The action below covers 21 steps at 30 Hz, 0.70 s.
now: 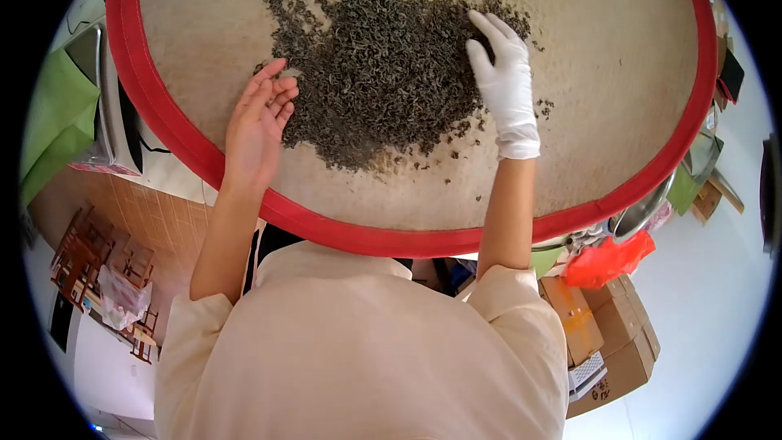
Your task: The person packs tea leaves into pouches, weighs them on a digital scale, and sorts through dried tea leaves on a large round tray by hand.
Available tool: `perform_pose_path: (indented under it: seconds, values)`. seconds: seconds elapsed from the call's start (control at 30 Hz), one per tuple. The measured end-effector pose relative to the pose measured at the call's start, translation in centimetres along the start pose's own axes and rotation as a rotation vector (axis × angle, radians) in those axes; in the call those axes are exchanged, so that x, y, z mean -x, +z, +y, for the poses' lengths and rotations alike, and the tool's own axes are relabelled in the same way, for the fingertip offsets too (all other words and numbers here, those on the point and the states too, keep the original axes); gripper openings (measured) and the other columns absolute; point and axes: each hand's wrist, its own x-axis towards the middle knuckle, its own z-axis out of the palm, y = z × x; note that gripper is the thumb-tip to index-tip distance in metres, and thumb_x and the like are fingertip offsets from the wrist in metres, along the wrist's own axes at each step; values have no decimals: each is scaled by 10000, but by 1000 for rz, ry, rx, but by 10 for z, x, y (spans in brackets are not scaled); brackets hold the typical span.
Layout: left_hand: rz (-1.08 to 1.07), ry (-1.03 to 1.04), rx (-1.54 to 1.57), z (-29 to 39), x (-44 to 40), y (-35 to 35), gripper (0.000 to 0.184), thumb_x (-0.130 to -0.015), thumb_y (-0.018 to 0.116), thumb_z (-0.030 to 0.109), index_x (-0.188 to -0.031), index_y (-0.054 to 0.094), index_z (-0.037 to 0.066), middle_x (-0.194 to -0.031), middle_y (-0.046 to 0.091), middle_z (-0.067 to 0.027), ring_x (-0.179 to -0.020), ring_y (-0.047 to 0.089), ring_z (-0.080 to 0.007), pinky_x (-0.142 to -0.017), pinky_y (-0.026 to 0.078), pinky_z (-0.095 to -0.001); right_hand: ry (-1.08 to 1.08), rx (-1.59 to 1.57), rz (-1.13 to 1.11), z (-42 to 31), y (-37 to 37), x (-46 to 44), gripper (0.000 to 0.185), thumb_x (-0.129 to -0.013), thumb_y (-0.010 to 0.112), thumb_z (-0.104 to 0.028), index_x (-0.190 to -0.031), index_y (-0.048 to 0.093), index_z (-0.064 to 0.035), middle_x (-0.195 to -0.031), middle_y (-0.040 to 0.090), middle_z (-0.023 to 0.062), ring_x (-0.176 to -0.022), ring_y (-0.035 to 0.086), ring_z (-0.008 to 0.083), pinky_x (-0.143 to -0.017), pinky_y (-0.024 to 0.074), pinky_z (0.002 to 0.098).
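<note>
At the far left of the frame, a bright green sheet (61, 126) of smooth material hangs across a silver-rimmed metal tray (97, 73); below it, brown wooden chairs (77, 254) stand on a tan tiled floor (167, 216), a whitish translucent plastic bag (124, 300) among them, its contents too indistinct to identify.

At upper left of centre, a person's bare left hand (259, 121) is open, fingers loosely curled and palm turned inward, beside the left edge of a heap of dark, curled dried leaves (383, 73). The heap fills the upper centre of a large round beige tray (627, 106) bound in red fabric, with loose bits scattered around its margins. At upper right of centre, the right hand (505, 73), in a white glove, is open, thumb apart from the fingers, its fingertips at the heap's right edge. The wearer's cream short-sleeved shirt (383, 342) occupies the bottom centre.

At lower right, a brown cardboard box (570, 318) sealed with orange tape sits against a larger brown cardboard carton (631, 342) marked with dark characters, too small to read. Above them lie a crumpled red plastic bag (609, 261) and a shiny silver metal vessel (639, 216), beside the tray's rim.
</note>
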Motion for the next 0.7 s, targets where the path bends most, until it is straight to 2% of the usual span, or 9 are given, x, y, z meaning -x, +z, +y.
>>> perform_pose_path:
  seconds: [0.1, 0.13, 0.23, 0.3, 0.37, 0.4, 0.47, 0.57, 0.7]
  values:
    - [1, 2, -22, 2, 2, 0, 374, -1014, 409, 178, -1355, 429, 26, -1057, 578, -17, -1002, 518, -102, -873, 415, -243, 33, -521, -275, -21, -2, 5, 321, -899, 559, -92, -1214, 621, -94, -1204, 606, 130, -1108, 558, 272, -992, 421, 343]
    - [3, 0, -22, 2, 2, 0, 374, -1014, 409, 178, -1355, 429, 26, -1057, 578, -17, -1002, 518, -102, -873, 415, -243, 197, -726, -437, -35, -12, 9, 309, -925, 537, -85, -1221, 621, -109, -1184, 620, 89, -1078, 573, 226, -967, 437, 306]
    - [-3, 3, -50, 1, 1, -1, 373, -1016, 415, 205, -1348, 439, 38, -1062, 586, -10, -1033, 507, -103, -909, 393, -253, 252, -682, -279, -37, -24, 18, 295, -945, 519, -100, -1221, 622, -112, -1193, 621, 71, -1074, 576, 183, -965, 448, 300]
    - [32, 36, -93, 0, 0, 2, 334, -1012, 402, 216, -1298, 488, 67, -1073, 619, -17, -1051, 522, -103, -944, 353, -268, 267, -570, -33, -13, -21, 22, 271, -953, 492, -83, -1180, 638, -81, -1135, 657, 93, -1055, 592, 142, -910, 461, 279]
    - [42, 48, -108, 0, 0, 3, 331, -1013, 399, 215, -1296, 490, 70, -1073, 622, -15, -1057, 521, -102, -949, 346, -269, 297, -410, 89, 10, -21, 32, 263, -941, 491, -63, -1148, 653, -76, -1044, 680, 84, -924, 613, 117, -806, 479, 255]
    - [55, 63, -125, -1, 0, 4, 329, -1013, 396, 214, -1294, 492, 72, -1074, 625, -13, -1063, 520, -102, -954, 339, -270, 301, -409, 89, 7, -24, 35, 263, -941, 491, -63, -1148, 653, -76, -1044, 680, 84, -924, 613, 117, -806, 479, 255]
    - [49, 62, -121, 0, 2, 6, 330, -1014, 392, 212, -1295, 490, 69, -1073, 622, -16, -1053, 521, -102, -946, 347, -270, 531, -328, 3, -3, -32, 45, 255, -929, 495, -67, -1122, 662, -66, -946, 688, 61, -754, 583, 83, -676, 473, 234]
    - [22, 56, -106, -2, 2, 5, 332, -1015, 388, 205, -1296, 486, 58, -1063, 613, -21, -1013, 528, -99, -915, 369, -265, 634, -337, -6, -5, -23, 65, 249, -927, 501, -97, -1109, 666, -59, -867, 681, 43, -643, 524, 62, -595, 442, 218]
    - [-10, 23, -73, -5, 2, 5, 344, -1012, 417, 179, -1320, 463, 34, -1013, 591, -2, -885, 521, -80, -826, 408, -236, 724, -413, 75, -12, 5, 80, 254, -929, 497, -104, -1126, 650, -59, -895, 678, 79, -673, 552, 104, -627, 465, 274]
